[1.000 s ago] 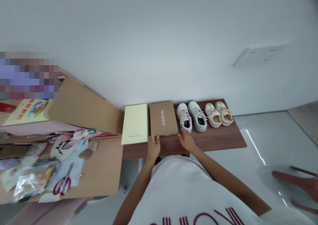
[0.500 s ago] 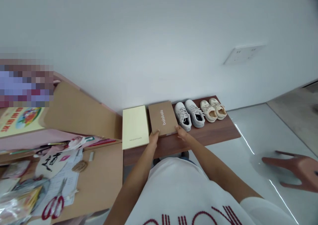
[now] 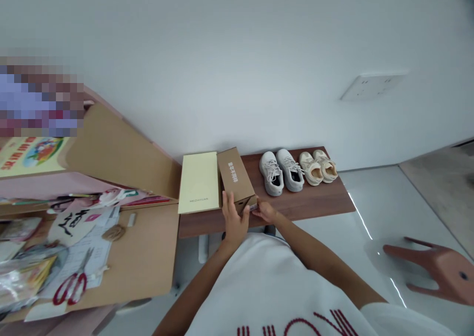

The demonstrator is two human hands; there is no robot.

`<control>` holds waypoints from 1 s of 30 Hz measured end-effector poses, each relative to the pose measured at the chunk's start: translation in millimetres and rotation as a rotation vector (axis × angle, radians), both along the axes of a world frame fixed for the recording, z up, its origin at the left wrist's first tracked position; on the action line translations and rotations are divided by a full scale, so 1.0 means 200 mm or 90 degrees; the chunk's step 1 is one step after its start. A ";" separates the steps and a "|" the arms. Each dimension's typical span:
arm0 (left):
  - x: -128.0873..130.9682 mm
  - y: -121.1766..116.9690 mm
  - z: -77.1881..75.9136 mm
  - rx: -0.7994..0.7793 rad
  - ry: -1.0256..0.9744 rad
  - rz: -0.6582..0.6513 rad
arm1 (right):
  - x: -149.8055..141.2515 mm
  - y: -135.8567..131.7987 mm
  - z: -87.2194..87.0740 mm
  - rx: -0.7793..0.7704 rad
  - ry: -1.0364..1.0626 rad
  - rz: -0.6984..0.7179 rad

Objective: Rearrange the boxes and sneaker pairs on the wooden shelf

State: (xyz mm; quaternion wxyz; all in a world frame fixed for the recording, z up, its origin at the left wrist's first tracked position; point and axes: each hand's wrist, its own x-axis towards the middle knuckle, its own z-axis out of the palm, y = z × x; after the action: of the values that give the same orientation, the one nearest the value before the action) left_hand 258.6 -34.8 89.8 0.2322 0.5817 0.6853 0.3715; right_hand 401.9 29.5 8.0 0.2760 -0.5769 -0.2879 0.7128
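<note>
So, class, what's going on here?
The left hand and right hand hold the near end of a brown cardboard box with white print. It is between a pale yellow box and white lace-up shoes, which stand on a reddish-brown wooden bench beside cream shoes.

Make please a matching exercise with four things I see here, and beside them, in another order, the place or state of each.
Things:
1. Scissors
2. Brown box
3. Stool
4. Pale yellow box

Place or state:
A. On the floor
B. At the left end of the wooden bench
C. On the tan desk
D. Touched by the left hand and right hand

Pairs: 1-C, 2-D, 3-A, 4-B
</note>
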 end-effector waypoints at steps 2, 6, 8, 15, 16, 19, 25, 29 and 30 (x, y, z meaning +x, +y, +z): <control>0.02 0.02 -0.01 0.004 -0.042 0.013 | -0.02 0.00 0.06 -0.048 0.042 -0.016; 0.03 0.06 -0.04 -0.025 -0.098 0.017 | -0.02 0.00 0.18 -0.070 0.129 -0.013; 0.04 0.06 -0.06 -0.030 -0.095 0.020 | -0.02 -0.01 0.21 -0.063 0.144 -0.007; 0.05 0.04 -0.11 -0.069 -0.044 -0.073 | 0.00 -0.03 0.16 0.012 0.034 -0.063; 0.06 0.04 -0.12 -0.080 -0.040 -0.104 | 0.01 -0.03 0.15 0.022 0.004 -0.082; 0.06 0.03 -0.12 -0.123 -0.045 -0.206 | 0.07 -0.01 0.12 0.058 -0.115 -0.118; -0.23 0.09 -0.10 -0.118 -0.077 -0.044 | 0.10 0.04 0.13 0.056 -0.194 -0.065; -0.68 0.14 -0.12 -0.013 -0.038 0.245 | 0.07 0.09 0.09 0.017 -0.122 -0.075; -0.79 0.14 -0.14 -0.007 -0.025 0.280 | 0.06 0.11 0.07 0.008 -0.110 -0.079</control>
State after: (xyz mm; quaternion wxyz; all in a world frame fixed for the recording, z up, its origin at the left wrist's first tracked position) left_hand 101.2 -6.1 62.3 0.1625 0.4097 0.7930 0.4206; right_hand 414.9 51.2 22.9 0.2974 -0.6512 -0.2791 0.6400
